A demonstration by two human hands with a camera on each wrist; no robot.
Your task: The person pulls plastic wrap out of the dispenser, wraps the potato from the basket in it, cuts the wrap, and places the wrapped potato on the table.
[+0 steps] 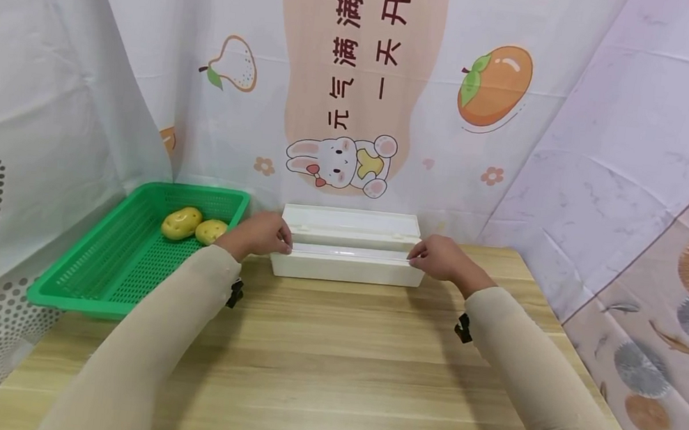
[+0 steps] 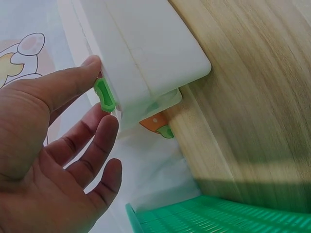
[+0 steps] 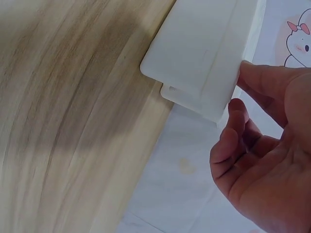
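A long white box stands at the table's back edge, its lid tilted up behind it. At the box's left end, my left hand pinches the upper front edge; a small green piece shows beside the thumb in the left wrist view. My right hand pinches the same edge at the right end, its other fingers curled below the thumb in the right wrist view. A thin pale line runs between both hands along the rim; whether clear film is held there, I cannot tell.
A green perforated basket stands at the table's left side, with a potato and another potato inside. Behind the wooden table hangs a printed curtain, close to the box. More patterned cloth hangs left and right.
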